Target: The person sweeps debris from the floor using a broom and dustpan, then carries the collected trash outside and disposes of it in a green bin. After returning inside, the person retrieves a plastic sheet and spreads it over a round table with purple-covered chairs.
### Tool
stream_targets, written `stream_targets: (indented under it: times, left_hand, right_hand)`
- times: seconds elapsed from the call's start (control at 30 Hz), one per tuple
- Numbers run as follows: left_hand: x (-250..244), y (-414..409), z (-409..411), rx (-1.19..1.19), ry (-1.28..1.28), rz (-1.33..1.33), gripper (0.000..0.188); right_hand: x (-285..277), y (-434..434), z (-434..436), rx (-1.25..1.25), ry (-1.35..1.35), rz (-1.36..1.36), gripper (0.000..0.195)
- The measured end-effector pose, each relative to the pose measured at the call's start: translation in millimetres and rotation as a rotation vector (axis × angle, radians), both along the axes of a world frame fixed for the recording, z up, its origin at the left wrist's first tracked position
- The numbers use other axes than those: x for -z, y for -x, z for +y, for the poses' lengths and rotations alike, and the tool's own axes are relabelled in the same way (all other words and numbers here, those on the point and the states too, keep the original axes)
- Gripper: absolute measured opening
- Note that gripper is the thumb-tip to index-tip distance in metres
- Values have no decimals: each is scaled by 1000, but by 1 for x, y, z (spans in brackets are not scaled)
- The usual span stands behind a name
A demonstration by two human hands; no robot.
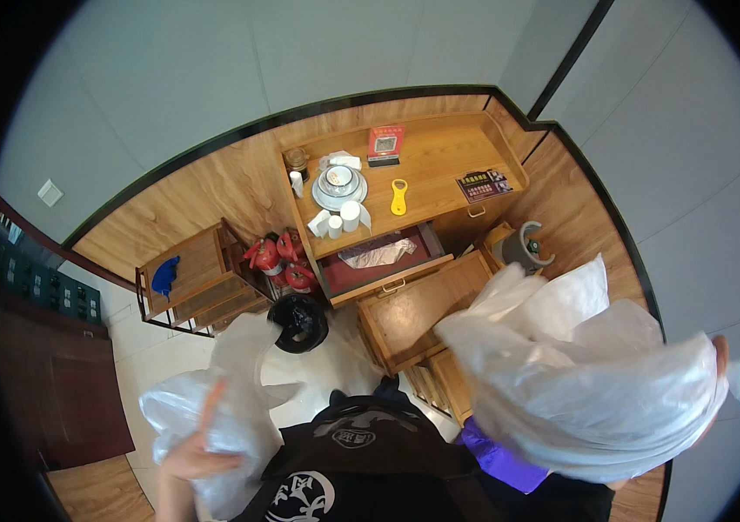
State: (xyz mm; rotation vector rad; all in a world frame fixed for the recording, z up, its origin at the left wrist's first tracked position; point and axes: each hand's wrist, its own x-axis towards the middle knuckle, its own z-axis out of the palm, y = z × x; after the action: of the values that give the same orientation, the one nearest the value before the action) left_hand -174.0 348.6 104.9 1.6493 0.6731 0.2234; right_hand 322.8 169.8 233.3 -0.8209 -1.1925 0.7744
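Observation:
My left hand is at the lower left, its thumb and a finger spread against a crumpled translucent plastic bag; whether it grips the plastic is unclear. On the right, a large bundle of translucent plastic bags is held up by my right hand, mostly hidden behind it, with fingertips showing at the far edge. Beyond the hands stands a wooden cabinet. Its upper drawer is pulled out, with crumpled plastic film inside.
Stacked dishes, white cups and a yellow bottle opener lie on the cabinet. A black-lined bin, red fire extinguishers and a wooden cart stand left. A wooden drawer sits below, near purple material.

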Motion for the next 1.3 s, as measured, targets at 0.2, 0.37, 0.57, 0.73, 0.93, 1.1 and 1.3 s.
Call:
stream_targets:
  times: [0.2, 0.37, 0.57, 0.73, 0.93, 1.1, 1.3]
  left_hand:
    - [94, -187, 62, -191, -112, -124, 72]
    - [188, -273, 52, 54, 183, 277, 50]
    - [227, -286, -32, 260, -189, 291, 46]
    - [224, -266, -46, 289, -289, 312, 44]
    - [216, -266, -42, 273, -357, 294, 41]
    - [186, -197, 15, 134, -423, 487, 40]
    - [219, -71, 11, -34, -105, 843, 30]
  right_hand:
    - [59, -3, 93, 71, 427, -215, 10]
    - [183, -15, 145, 71, 776, -376, 10]
    - [309, -3, 29, 132, 1257, -268, 14]
    - [326, 21, -51, 217, 1472, 193, 19]
    - [332, 30, -25, 182, 1474, 397, 26]
    - [330, 26, -18, 123, 1495, 581, 32]
    - [303, -91, 47, 583, 1077, 553, 39]
